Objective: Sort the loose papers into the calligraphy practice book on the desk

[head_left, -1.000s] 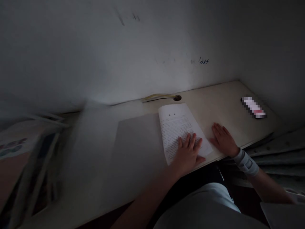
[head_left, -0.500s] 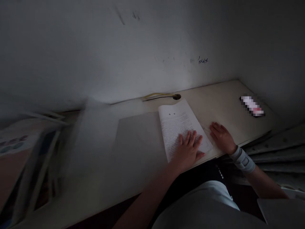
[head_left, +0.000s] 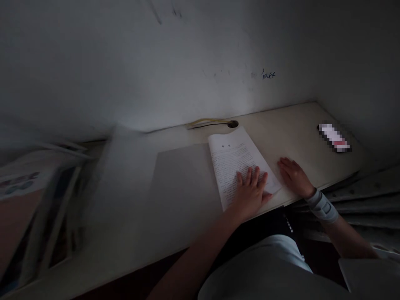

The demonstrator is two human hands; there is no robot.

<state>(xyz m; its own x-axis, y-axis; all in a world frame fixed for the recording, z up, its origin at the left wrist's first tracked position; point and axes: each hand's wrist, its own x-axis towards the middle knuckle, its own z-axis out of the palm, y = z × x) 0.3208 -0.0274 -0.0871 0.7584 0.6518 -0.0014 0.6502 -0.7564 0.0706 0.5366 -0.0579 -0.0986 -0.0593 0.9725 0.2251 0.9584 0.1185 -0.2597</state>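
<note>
A white booklet of printed pages (head_left: 229,154), dense with small text below a short heading, lies on the pale desk (head_left: 275,125). My left hand (head_left: 251,191) rests flat over its lower right part, fingers spread, and covers some of the text. Just right of the pages, my right hand (head_left: 293,177) lies on the desk with its fingers stretched out and close together, holding nothing. A grey band (head_left: 323,207) wraps the right wrist.
A phone with a blurred-out screen (head_left: 335,138) lies at the desk's right end. Behind the pages, a yellow cable (head_left: 209,120) and a dark one run to a round hole (head_left: 233,124). Books or folders (head_left: 37,200) stand at the left, smeared. A marked wall (head_left: 187,75) rises behind.
The view has shifted slightly. Both hands keep their places, the left on the pages and the right beside them; nothing has been taken hold of or let go.
</note>
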